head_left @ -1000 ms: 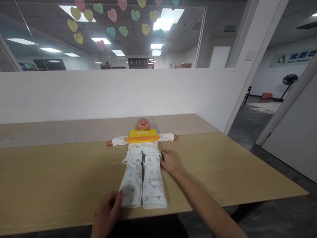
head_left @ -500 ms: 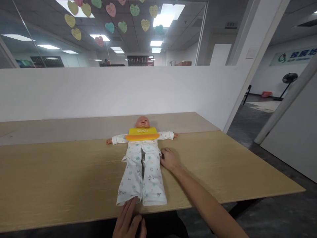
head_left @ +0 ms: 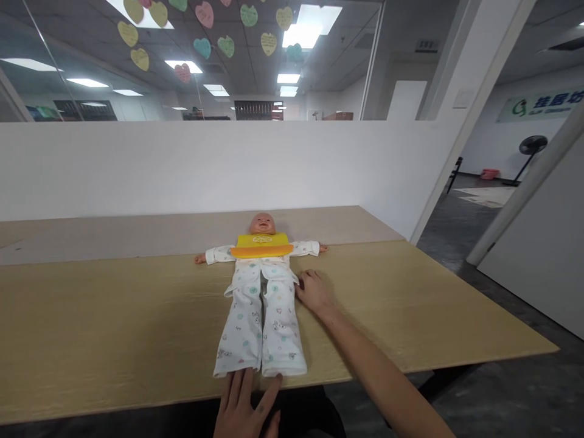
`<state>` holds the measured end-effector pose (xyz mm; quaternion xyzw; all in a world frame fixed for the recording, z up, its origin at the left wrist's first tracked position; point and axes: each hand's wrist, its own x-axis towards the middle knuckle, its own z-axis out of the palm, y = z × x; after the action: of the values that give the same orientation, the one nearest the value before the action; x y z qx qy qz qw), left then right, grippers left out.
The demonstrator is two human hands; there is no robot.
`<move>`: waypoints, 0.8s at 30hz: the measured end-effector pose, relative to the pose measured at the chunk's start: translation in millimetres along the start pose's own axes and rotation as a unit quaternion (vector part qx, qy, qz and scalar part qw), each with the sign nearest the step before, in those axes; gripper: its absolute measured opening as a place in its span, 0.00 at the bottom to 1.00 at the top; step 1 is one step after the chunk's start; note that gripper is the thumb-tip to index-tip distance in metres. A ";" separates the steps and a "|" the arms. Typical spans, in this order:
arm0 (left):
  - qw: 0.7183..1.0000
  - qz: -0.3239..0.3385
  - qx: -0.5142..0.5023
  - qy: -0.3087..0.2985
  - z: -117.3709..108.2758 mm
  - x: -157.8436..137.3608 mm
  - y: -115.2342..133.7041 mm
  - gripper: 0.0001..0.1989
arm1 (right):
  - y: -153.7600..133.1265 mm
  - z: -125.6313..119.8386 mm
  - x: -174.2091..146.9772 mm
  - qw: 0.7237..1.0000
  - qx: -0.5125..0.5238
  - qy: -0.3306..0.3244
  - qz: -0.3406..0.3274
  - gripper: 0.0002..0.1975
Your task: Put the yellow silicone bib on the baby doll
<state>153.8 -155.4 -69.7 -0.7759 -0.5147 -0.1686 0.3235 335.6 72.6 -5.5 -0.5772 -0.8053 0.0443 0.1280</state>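
Observation:
A baby doll (head_left: 263,224) lies on its back, head away from me and arms stretched out sideways. It wears a white printed shirt (head_left: 249,272) and white printed pants (head_left: 278,328). Across its chest is a yellow bib (head_left: 262,239) with an orange pocket edge. My right hand (head_left: 314,292) rests on the table at the shirt's right hem, fingers curled and closed at its corner; the fingertips are partly hidden. At the pant cuffs, my left hand (head_left: 246,404) is open, fingers extended and thumb apart, touching the left leg's end.
The wooden table (head_left: 114,328) has its front edge close to me. Behind it runs a white wall (head_left: 182,167) with a window above bearing heart-shaped notes (head_left: 204,16). To the right are a doorway and a standing fan (head_left: 533,145).
My left hand has shifted slightly right, its thumb spreading toward the right pant leg's cuff. The shirt's right hem corner now reaches out a bit more to my right fingers.

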 end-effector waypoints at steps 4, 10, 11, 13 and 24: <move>1.000 -0.011 -0.005 -0.005 1.2 4.2 0.9 0.26 | -1.8 -1.7 -0.3 1.000 -0.025 -0.002 -0.005 0.13; 0.999 -0.039 -0.027 0.008 8.7 9.8 10.7 0.20 | -4.8 -3.7 -2.8 0.999 -0.041 -0.002 -0.010 0.12; 0.999 -0.044 -0.029 0.011 10.0 9.5 13.2 0.19 | -4.9 -3.4 -2.9 0.999 -0.040 -0.002 -0.010 0.12; 0.998 -0.052 -0.031 0.016 12.2 8.6 18.0 0.18 | -4.6 -2.9 -2.9 0.999 -0.036 -0.001 -0.009 0.12; 0.996 -0.079 -0.030 0.030 19.1 1.1 28.7 0.23 | -3.5 -3.7 -2.2 1.000 -0.027 0.001 -0.015 0.13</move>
<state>178.9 -149.2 -92.5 -0.7368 -0.5591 -0.2323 0.3009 333.9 69.1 -1.4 -0.5685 -0.8145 0.0206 0.1139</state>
